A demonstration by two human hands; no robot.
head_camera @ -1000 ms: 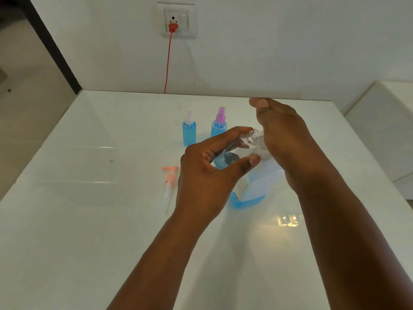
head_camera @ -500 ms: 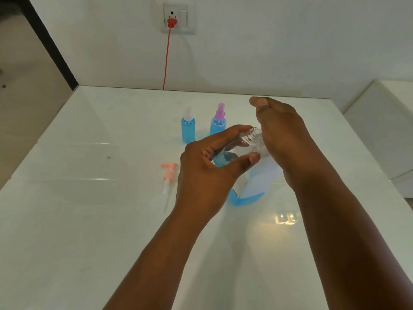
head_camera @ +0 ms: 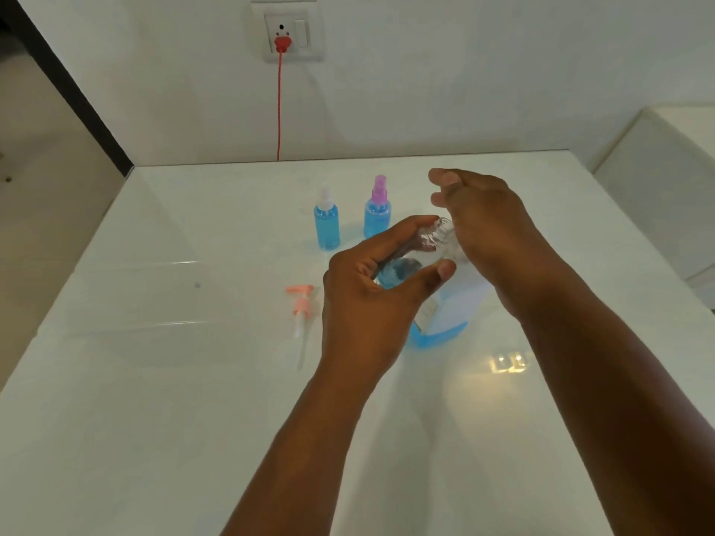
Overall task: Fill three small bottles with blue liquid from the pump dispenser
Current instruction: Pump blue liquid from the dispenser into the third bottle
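Glossy white table (head_camera: 154, 400) fills the lower frame, catching a small light glare at lower right. White wall (head_camera: 464, 71) behind, with socket plate (head_camera: 286, 30) and red cord (head_camera: 279, 110) top centre. Beige floor (head_camera: 35, 168) at far left.

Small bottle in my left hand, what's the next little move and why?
Probably set it upright and fit its sprayer. The small bottle lies tilted in your left hand, neck open, some blue liquid inside, right hand at the neck. Two capped bottles already stand filled.
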